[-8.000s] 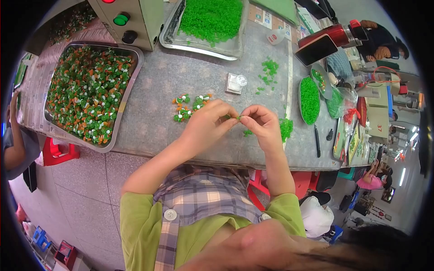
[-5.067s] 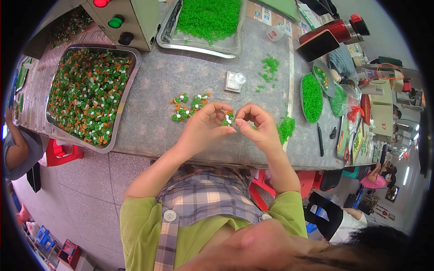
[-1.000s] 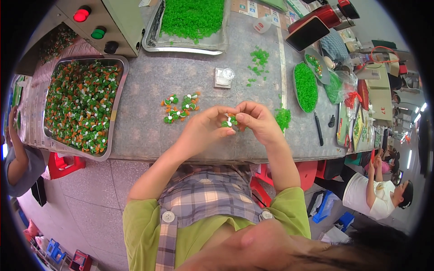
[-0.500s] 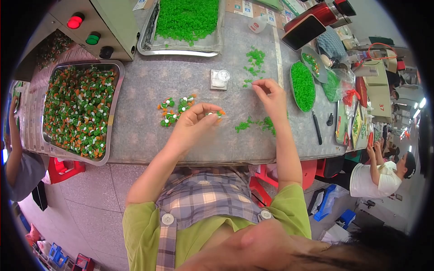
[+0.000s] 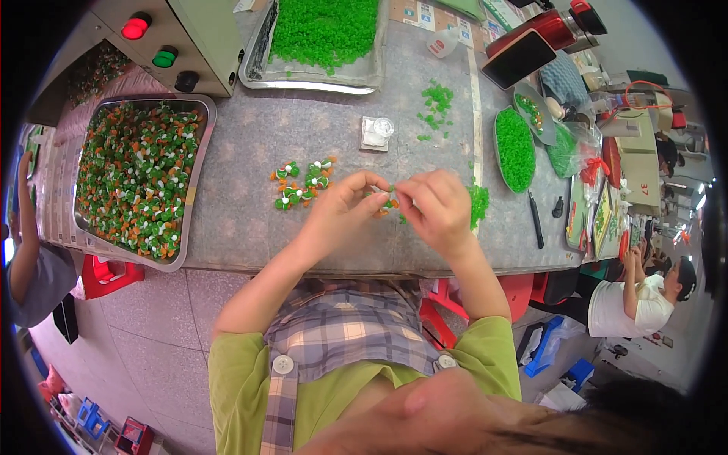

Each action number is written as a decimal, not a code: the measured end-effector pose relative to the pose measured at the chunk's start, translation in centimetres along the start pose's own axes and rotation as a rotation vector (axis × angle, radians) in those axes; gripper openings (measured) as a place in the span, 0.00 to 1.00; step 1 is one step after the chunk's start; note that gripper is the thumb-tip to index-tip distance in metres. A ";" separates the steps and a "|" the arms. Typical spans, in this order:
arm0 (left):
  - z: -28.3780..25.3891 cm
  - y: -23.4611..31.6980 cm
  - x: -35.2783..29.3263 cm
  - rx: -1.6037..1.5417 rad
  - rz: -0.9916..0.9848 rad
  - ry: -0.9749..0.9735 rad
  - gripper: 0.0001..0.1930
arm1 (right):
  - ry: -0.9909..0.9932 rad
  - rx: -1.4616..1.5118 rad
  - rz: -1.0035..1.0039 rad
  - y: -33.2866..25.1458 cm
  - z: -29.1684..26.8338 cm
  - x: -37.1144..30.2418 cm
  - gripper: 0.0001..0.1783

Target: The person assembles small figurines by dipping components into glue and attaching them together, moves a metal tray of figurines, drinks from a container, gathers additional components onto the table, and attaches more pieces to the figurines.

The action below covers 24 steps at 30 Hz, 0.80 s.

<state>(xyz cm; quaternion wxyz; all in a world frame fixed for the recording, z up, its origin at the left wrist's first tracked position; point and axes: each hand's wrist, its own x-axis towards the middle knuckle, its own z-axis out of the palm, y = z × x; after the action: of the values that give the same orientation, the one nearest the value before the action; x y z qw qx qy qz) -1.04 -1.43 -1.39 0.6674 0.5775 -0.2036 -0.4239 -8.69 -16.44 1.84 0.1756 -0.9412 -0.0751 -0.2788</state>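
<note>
My left hand pinches a small green, white and orange plastic piece between thumb and fingertips. My right hand is closed just beside it, fingertips meeting the left ones at the piece. What the right fingers pinch is too small and too covered to make out. Several similar tricoloured pieces lie in a loose cluster left of my left hand. Small green bits are heaped by my right hand, and more green bits lie scattered farther back. Beyond my hands sits a small white block with a clear round cup.
At left stands a metal tray full of tricoloured pieces, beside a machine with buttons. A second tray of green bits is at the back. Right are a dish of green bits, a black pen, a phone and a red flask.
My right hand has come from the scattered green bits toward me and left, meeting my left hand at the held piece. My left hand has shifted slightly right.
</note>
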 end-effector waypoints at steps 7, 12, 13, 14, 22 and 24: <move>-0.2 0.0 -0.7 0.174 0.089 0.005 0.08 | -0.202 0.545 0.446 -0.5 -0.6 -0.5 0.09; -0.3 0.6 -0.8 0.384 0.162 -0.019 0.06 | -0.361 1.270 0.980 0.7 0.0 -1.4 0.08; -0.4 0.7 -0.8 0.433 0.181 -0.031 0.06 | -0.415 1.328 0.982 0.9 0.1 -1.3 0.07; -0.5 0.7 -0.9 0.482 0.199 -0.042 0.06 | -0.420 1.329 0.980 1.2 0.4 -1.4 0.07; -1.9 0.3 -0.4 -0.088 0.027 0.043 0.10 | -0.080 1.469 1.091 5.1 2.8 0.6 0.04; -2.4 0.2 -0.4 -0.227 0.017 0.022 0.10 | -0.035 1.513 1.115 5.3 3.4 1.0 0.03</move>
<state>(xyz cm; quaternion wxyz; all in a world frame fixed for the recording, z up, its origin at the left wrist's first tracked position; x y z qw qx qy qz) 0.57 0.32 -1.69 0.7344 0.5010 -0.1516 -0.4321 -4.88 -20.05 -1.83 0.8476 -0.4814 0.2225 -0.0173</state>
